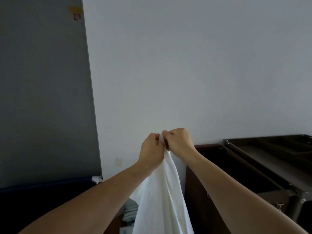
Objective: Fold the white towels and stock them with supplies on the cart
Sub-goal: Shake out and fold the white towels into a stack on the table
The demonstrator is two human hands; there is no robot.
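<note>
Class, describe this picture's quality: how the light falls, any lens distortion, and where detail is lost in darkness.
Head view: dim, soft light, no glare; the white towel pinched by the left hand and right hand is brightest. Head view: wide-angle distortion tilts and bows the wall edge. Head view: the dark unit at right and the lower-left corner sink into shadow.
</note>
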